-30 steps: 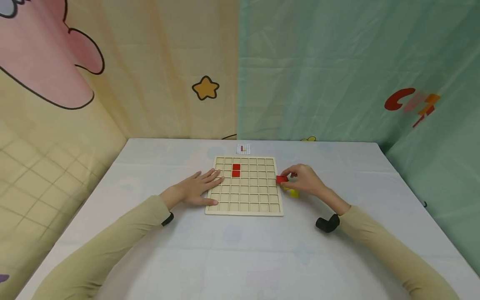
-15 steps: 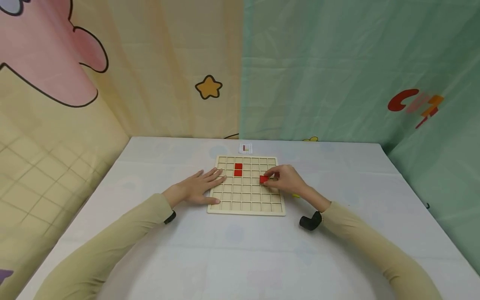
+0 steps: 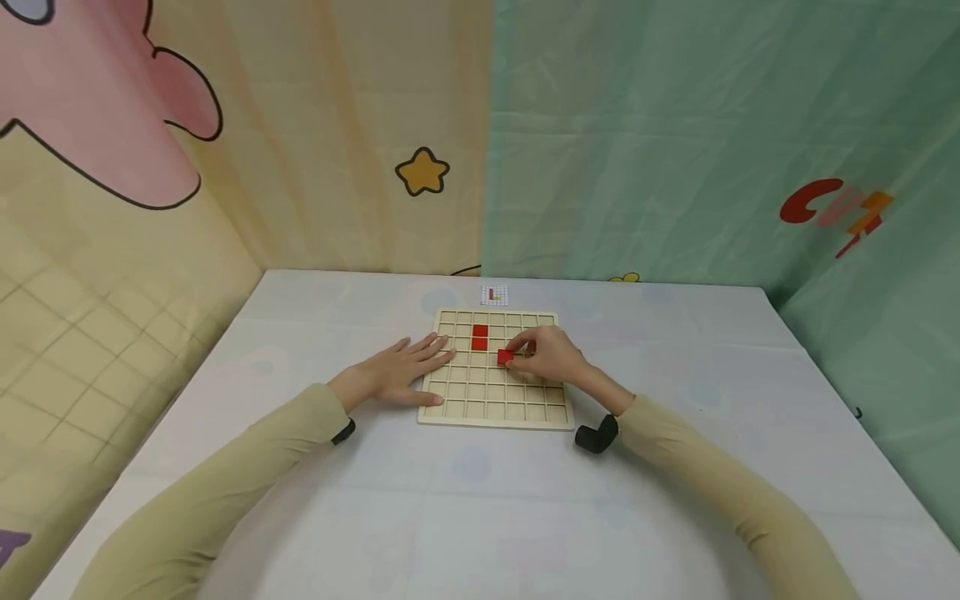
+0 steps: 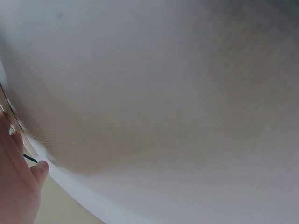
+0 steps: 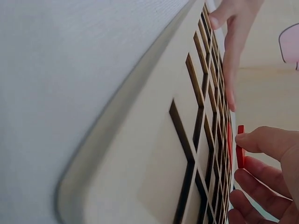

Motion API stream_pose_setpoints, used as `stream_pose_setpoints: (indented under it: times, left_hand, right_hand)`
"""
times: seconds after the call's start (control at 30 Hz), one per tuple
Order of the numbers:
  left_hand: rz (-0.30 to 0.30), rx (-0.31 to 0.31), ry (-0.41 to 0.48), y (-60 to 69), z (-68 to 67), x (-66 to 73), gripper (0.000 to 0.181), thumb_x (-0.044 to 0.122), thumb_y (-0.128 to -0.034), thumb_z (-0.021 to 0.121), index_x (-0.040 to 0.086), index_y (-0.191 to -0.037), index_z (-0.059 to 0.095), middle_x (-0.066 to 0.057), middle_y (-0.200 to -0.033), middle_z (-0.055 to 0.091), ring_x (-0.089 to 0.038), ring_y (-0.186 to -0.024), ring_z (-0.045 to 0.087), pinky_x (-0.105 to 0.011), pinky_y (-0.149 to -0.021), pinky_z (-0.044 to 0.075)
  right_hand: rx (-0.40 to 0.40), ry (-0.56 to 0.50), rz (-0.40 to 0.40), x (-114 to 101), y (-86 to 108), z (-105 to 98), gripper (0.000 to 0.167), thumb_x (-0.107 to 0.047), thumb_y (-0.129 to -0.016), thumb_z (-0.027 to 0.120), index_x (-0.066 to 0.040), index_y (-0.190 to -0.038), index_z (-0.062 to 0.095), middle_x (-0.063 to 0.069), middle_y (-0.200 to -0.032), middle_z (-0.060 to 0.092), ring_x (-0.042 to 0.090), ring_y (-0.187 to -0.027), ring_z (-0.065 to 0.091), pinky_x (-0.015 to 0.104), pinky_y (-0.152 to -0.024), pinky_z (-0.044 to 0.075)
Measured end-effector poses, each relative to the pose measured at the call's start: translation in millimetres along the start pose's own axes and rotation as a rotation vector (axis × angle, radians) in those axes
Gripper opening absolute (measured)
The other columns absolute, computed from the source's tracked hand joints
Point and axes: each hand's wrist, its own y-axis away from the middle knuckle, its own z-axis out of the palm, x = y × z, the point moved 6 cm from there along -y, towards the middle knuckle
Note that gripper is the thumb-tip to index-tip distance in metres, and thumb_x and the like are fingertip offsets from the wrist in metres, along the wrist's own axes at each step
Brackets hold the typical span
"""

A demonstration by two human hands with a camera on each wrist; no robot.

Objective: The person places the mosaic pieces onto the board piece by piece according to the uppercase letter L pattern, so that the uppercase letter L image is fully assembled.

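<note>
While the right hand (image 3: 549, 355) pinches it between thumb and finger, a red square (image 3: 505, 357) sits just above the wooden board (image 3: 476, 390), to the right of and nearer the person than two red squares (image 3: 480, 331) lying one behind the other in its cells. That hand hides part of the board's right side. The left hand (image 3: 397, 372) rests across the left edge, fingers spread apart. Beyond the far edge, a small printed card (image 3: 493, 295) lies on the white table (image 3: 480, 508). Behind hang yellow and green curtains (image 3: 637, 150).
</note>
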Motion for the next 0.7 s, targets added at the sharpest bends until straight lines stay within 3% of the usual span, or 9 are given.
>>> stream_pose_setpoints:
  times: [0.17,0.7]
  left_hand:
    - [-0.003,-0.001,-0.002,-1.9,0.8,-0.8,0.084,0.066,-0.0914,0.042,0.023,-0.156,0.01,-0.005,-0.164,-0.001,-0.028,-0.151,-0.002,-0.059,-0.118,0.008]
    - [0.0,0.006,0.006,1.0,-1.2,0.6,0.083,0.065,-0.0918,0.042,0.023,-0.156,0.011,-0.005,-0.164,0.0,-0.028,-0.151,-0.002,-0.059,-0.118,0.008]
  right_hand:
    - [-0.004,-0.028,0.009,-4,-8.6,6,0.023,-0.024,-0.079,0.078,-0.009,-0.096,0.076,0.002,-0.087,0.073,0.009,-0.062,0.052,0.021,-0.057,0.042]
    - [-0.043,0.014,0.058,-20,-24.3,21,0.027,-0.028,-0.079,0.079,-0.01,-0.099,0.076,0.001,-0.092,0.074,0.011,-0.072,0.058,0.022,-0.064,0.046]
